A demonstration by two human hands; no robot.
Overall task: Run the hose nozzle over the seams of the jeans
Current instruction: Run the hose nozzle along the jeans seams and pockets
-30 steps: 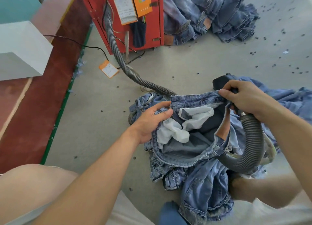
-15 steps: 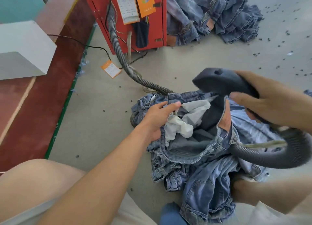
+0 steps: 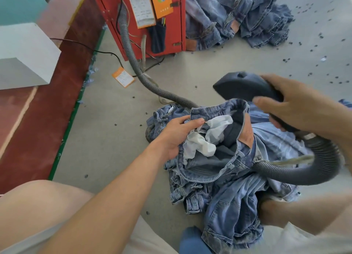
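A pair of blue jeans (image 3: 224, 192) lies crumpled on the floor between my legs, waistband open and white pocket lining (image 3: 205, 137) showing. My left hand (image 3: 177, 132) pinches the waistband at its left edge. My right hand (image 3: 297, 105) grips the dark grey hose nozzle (image 3: 245, 86), held in the air just above the far side of the waistband. The nozzle's head points left. Its ribbed grey hose (image 3: 297, 173) loops down to the right and under the jeans.
A red machine (image 3: 141, 19) stands at the back with the hose (image 3: 129, 50) running from it. A heap of jeans (image 3: 238, 17) lies behind on the right. An orange tag (image 3: 122, 77) and dark specks lie on the grey floor. A white box (image 3: 24, 53) sits at left.
My right hand has lifted the nozzle out of the jeans' waist opening up into the air above the waistband. My left hand stays on the waistband.
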